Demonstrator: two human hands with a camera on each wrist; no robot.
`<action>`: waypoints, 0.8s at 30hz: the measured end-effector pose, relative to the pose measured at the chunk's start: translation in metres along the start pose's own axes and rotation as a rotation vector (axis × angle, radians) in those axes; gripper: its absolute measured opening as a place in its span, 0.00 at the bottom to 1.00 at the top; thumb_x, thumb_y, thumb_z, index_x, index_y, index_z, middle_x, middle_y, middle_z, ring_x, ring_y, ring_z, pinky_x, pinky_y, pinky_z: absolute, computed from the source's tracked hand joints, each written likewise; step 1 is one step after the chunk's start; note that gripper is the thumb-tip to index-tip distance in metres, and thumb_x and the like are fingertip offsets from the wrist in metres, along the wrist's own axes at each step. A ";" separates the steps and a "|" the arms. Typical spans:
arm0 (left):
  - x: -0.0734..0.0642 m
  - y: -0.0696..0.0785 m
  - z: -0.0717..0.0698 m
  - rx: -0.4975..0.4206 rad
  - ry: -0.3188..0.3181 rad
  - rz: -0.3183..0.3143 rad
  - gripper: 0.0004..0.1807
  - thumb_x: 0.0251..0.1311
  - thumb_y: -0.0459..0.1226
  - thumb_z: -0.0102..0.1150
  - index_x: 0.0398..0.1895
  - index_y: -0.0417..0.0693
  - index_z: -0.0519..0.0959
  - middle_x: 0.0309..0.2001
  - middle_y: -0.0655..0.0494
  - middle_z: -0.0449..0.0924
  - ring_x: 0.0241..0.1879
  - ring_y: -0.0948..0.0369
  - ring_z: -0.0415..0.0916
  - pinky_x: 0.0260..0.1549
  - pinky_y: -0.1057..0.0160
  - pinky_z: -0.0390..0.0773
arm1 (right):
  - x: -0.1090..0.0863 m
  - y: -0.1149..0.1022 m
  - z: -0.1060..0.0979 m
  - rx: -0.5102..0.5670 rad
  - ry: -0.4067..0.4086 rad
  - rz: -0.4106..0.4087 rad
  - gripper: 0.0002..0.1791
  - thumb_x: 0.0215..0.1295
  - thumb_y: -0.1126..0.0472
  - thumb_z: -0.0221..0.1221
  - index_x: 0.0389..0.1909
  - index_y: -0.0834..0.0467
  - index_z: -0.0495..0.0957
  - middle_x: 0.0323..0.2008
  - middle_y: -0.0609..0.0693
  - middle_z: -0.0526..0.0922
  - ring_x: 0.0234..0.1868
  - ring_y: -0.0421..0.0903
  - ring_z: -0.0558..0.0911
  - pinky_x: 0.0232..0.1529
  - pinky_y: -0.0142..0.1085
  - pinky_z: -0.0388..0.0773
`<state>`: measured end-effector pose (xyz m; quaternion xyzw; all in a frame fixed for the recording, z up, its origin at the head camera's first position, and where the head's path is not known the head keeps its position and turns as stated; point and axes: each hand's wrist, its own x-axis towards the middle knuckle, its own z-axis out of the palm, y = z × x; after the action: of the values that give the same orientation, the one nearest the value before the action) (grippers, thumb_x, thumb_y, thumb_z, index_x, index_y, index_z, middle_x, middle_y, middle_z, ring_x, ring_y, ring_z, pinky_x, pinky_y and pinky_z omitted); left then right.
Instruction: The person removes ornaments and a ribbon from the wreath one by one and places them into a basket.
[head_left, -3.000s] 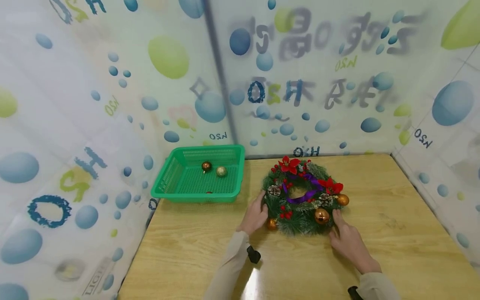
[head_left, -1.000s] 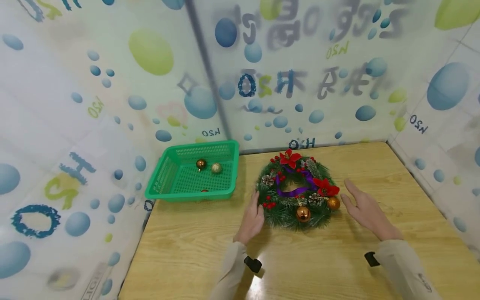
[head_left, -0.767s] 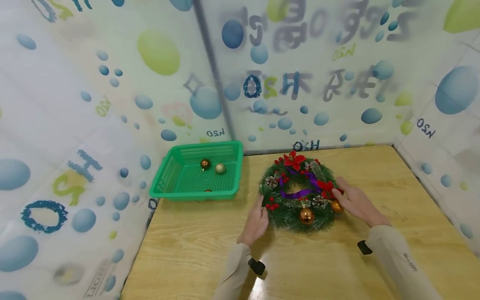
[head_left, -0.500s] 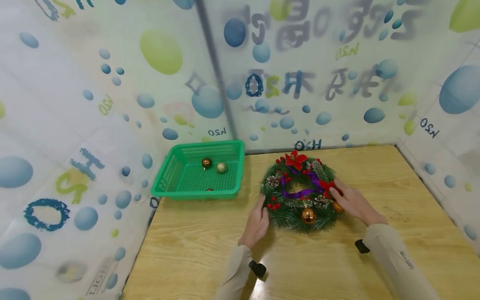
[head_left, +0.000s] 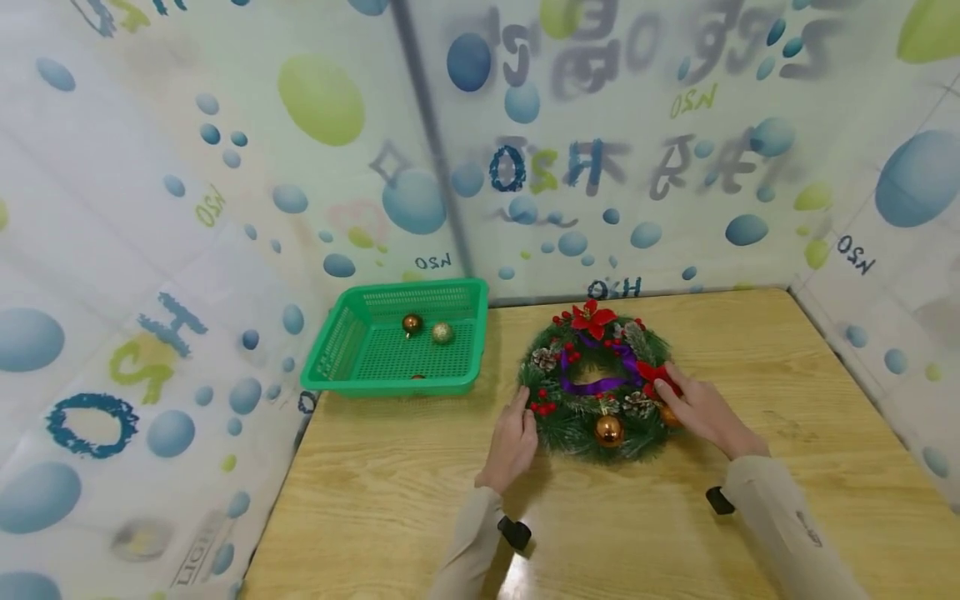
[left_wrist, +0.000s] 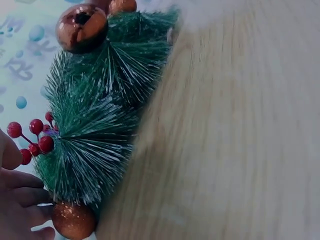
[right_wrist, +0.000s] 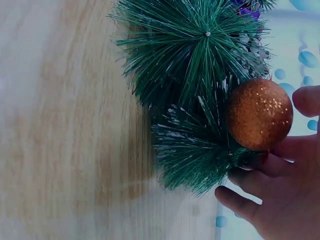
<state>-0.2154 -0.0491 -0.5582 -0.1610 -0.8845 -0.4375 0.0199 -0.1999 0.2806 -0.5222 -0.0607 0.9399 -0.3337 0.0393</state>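
Observation:
A green Christmas wreath [head_left: 570, 429] lies on the wooden table, trimmed with purple ribbon [head_left: 588, 388], red berries, pinecones and poinsettias. At its left edge my left hand [head_left: 512, 442] grips the branches, thumb near a berry sprig [left_wrist: 35, 142] and fingers beside a glittery orange ball [left_wrist: 74, 220]. My right hand [head_left: 705, 412] holds the right edge, its thumb over the lower red poinsettia [head_left: 655, 379]. Its fingers pass behind another glittery orange ball [right_wrist: 260, 114] and are partly hidden. A shiny copper ball [head_left: 609, 431] hangs at the wreath's front.
A green plastic basket [head_left: 397, 387] stands left of the wreath at the back. Inside are a brown ball [head_left: 412, 323], a pale gold glitter ball [head_left: 442, 332] and a partly hidden red item. Patterned walls border the table [head_left: 375, 500] at the back and sides.
My right hand came off the wreath's lower right, then took hold again higher, by the poinsettia. The wreath has turned slightly, the copper ball shifting left; my left hand stayed at its left edge.

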 end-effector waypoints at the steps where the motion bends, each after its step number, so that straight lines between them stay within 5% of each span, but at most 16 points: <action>1: 0.001 -0.001 0.000 -0.001 0.001 0.003 0.27 0.78 0.35 0.35 0.75 0.33 0.61 0.76 0.37 0.61 0.76 0.44 0.58 0.76 0.42 0.58 | -0.002 -0.001 0.000 -0.003 0.001 0.001 0.41 0.82 0.42 0.39 0.77 0.72 0.48 0.10 0.48 0.69 0.12 0.40 0.54 0.46 0.47 0.72; 4: 0.004 -0.001 -0.002 0.015 -0.004 0.017 0.27 0.77 0.35 0.35 0.74 0.30 0.62 0.75 0.34 0.61 0.76 0.41 0.57 0.76 0.41 0.58 | -0.008 -0.005 0.002 -0.005 0.003 0.006 0.42 0.82 0.41 0.39 0.77 0.73 0.49 0.22 0.55 0.79 0.18 0.47 0.73 0.56 0.57 0.76; 6: 0.006 -0.001 -0.004 0.039 -0.015 0.022 0.27 0.77 0.35 0.34 0.74 0.29 0.61 0.75 0.33 0.60 0.76 0.39 0.57 0.76 0.41 0.58 | -0.011 -0.007 0.004 -0.007 0.012 0.004 0.42 0.82 0.41 0.38 0.77 0.73 0.49 0.42 0.67 0.84 0.34 0.60 0.84 0.63 0.65 0.72; 8: 0.009 0.000 -0.005 0.064 -0.027 0.023 0.28 0.76 0.34 0.33 0.74 0.29 0.62 0.75 0.32 0.60 0.76 0.38 0.57 0.75 0.40 0.58 | -0.014 -0.008 0.007 -0.005 0.024 -0.004 0.41 0.82 0.42 0.37 0.76 0.74 0.49 0.63 0.76 0.73 0.55 0.70 0.80 0.66 0.68 0.67; 10: 0.012 -0.001 -0.006 0.080 -0.041 0.020 0.28 0.74 0.33 0.33 0.74 0.29 0.62 0.75 0.32 0.61 0.76 0.38 0.57 0.76 0.40 0.57 | -0.015 -0.009 0.009 -0.009 0.038 -0.014 0.41 0.83 0.43 0.36 0.76 0.76 0.50 0.71 0.78 0.60 0.64 0.73 0.73 0.65 0.68 0.67; 14: 0.018 -0.002 -0.010 0.070 -0.064 0.018 0.30 0.69 0.31 0.34 0.74 0.29 0.63 0.74 0.33 0.62 0.76 0.38 0.57 0.76 0.39 0.56 | -0.020 -0.009 0.012 -0.014 0.057 -0.019 0.40 0.83 0.44 0.34 0.75 0.77 0.51 0.61 0.78 0.73 0.53 0.71 0.80 0.63 0.67 0.71; 16: 0.021 -0.003 -0.011 0.055 -0.079 0.012 0.31 0.68 0.31 0.35 0.74 0.30 0.62 0.74 0.33 0.62 0.76 0.37 0.56 0.76 0.39 0.55 | -0.023 -0.009 0.014 -0.008 0.060 -0.011 0.40 0.83 0.44 0.34 0.75 0.76 0.51 0.45 0.73 0.81 0.39 0.67 0.83 0.61 0.65 0.73; 24: 0.029 -0.011 -0.015 0.022 -0.090 -0.022 0.32 0.67 0.31 0.38 0.76 0.37 0.63 0.75 0.35 0.62 0.75 0.40 0.58 0.75 0.43 0.61 | -0.034 -0.009 0.020 0.004 0.098 -0.010 0.38 0.84 0.46 0.34 0.75 0.75 0.52 0.46 0.74 0.80 0.46 0.69 0.82 0.62 0.65 0.73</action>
<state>-0.2480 -0.0587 -0.5519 -0.1703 -0.8909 -0.4204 -0.0230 -0.1631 0.2655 -0.5308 -0.0489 0.9397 -0.3384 -0.0085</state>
